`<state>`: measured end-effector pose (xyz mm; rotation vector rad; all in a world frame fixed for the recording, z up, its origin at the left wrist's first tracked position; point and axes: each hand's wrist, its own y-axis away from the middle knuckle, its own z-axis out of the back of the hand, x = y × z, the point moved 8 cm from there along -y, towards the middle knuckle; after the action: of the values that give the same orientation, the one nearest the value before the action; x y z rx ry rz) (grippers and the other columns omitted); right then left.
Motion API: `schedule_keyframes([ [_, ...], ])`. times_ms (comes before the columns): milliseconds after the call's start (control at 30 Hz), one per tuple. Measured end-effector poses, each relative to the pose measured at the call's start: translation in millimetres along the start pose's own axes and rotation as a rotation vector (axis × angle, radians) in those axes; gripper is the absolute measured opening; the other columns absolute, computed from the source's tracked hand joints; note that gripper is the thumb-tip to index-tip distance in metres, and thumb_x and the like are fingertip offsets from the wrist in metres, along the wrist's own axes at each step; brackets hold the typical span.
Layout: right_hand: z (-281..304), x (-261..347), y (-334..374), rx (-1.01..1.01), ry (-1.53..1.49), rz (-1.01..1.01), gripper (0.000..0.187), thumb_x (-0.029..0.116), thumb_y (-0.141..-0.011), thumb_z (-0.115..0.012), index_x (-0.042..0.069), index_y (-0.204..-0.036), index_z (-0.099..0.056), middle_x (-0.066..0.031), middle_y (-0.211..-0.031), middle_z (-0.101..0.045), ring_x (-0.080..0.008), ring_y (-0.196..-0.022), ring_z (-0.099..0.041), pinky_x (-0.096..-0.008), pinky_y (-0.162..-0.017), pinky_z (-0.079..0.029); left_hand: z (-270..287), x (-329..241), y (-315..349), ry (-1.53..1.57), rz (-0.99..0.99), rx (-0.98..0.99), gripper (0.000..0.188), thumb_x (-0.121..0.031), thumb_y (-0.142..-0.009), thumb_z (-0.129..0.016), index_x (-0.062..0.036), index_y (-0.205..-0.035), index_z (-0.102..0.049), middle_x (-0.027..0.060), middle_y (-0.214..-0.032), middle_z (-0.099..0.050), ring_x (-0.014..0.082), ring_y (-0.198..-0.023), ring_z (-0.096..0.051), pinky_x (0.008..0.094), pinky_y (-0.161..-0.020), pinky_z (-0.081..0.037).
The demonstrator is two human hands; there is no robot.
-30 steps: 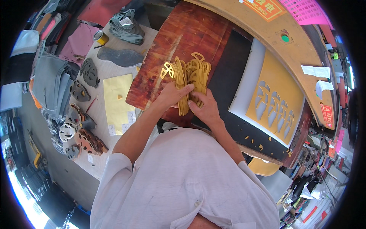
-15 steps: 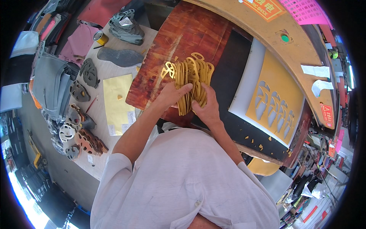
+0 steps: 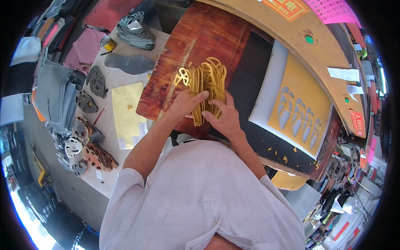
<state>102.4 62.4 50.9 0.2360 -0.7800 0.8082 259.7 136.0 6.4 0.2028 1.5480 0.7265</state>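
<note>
A thick row of yellow cut-out shoe-upper pieces [image 3: 201,89] stands on edge on the red-brown board [image 3: 204,31], in front of my body. My left hand [image 3: 186,104] is closed on its left side, the thumb lying across the top edges. From the right, my right hand [image 3: 225,117] grips the same row, its fingers bent over the edges and its thumb at the near end. One piece at the far left end leans away from the others, showing its open cut-outs. The undersides of the pieces are hidden.
Right of the board, a yellow sheet [image 3: 304,79] with cut-out holes lies on a white sheet over a black mat [image 3: 246,79], with small yellow scraps nearby. Above it runs a tan machine beam [image 3: 250,14]. On the left table are a yellow paper [image 3: 127,98], a grey sole shape [image 3: 129,62] and shoe uppers [image 3: 98,154].
My right hand has shifted left, and its fingers have moved from the row's right side onto its edges. The row looks pressed narrower. My left hand has hardly moved.
</note>
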Motion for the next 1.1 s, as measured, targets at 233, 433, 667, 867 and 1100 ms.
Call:
schedule_keyframes([
  [233,2,-10,-1,-0.06,-0.051,-0.111,0.029,0.019,-0.084,-0.075,0.015,-0.112,-0.074,-0.026,-0.151,-0.048,-0.0445,-0.122,-0.066,-0.0453,-0.095,-0.061,0,-2,1,-0.031,0.062,0.017,0.053,-0.046,-0.102,-0.068,-0.0049,-0.135,-0.067,0.0142,-0.118,-0.076,0.0225,-0.098,-0.075,0.0363,-0.085,-0.061],
  [433,-3,1,1,-0.007,-0.002,0.021,0.036,0.025,-0.083,-0.078,0.018,-0.118,-0.073,-0.0267,-0.153,-0.046,-0.0443,-0.121,-0.067,-0.0461,-0.094,-0.061,0,0,-4,-0.045,0.0,-0.013,0.054,-0.047,-0.102,-0.067,-0.0043,-0.135,-0.068,0.0154,-0.119,-0.075,0.0251,-0.105,-0.074,0.038,-0.09,-0.059],
  [667,-3,8,-2,0.024,0.059,-0.022,0.04,0.03,-0.08,-0.083,0.018,-0.117,-0.072,-0.0272,-0.154,-0.044,-0.0443,-0.118,-0.068,-0.0463,-0.093,-0.061,-2,12,-11,0.005,0.01,0.012,0.058,-0.052,-0.101,-0.067,-0.0039,-0.133,-0.065,0.0109,-0.108,-0.074,0.0179,-0.093,-0.074,0.0364,-0.068,-0.067],
  [867,-5,7,-3,-0.006,0.04,-0.002,0.04,0.024,-0.078,-0.081,0.018,-0.117,-0.071,-0.028,-0.153,-0.045,-0.0449,-0.118,-0.067,-0.0466,-0.093,-0.061,-2,7,-5,0.039,0.066,-0.004,0.057,-0.052,-0.099,-0.069,-0.0065,-0.134,-0.068,0.013,-0.112,-0.075,0.0218,-0.096,-0.076,0.0382,-0.069,-0.067],
  [1100,-3,10,-2,0.048,0.036,-0.04,0.043,0.027,-0.079,-0.082,0.017,-0.119,-0.07,-0.0293,-0.155,-0.042,-0.0458,-0.123,-0.065,-0.0473,-0.097,-0.06,-2,5,-5,0.051,0.045,-0.004,0.058,-0.052,-0.1,-0.069,-0.0061,-0.135,-0.066,0.0111,-0.112,-0.075,0.0191,-0.094,-0.075,0.0366,-0.066,-0.067],
])
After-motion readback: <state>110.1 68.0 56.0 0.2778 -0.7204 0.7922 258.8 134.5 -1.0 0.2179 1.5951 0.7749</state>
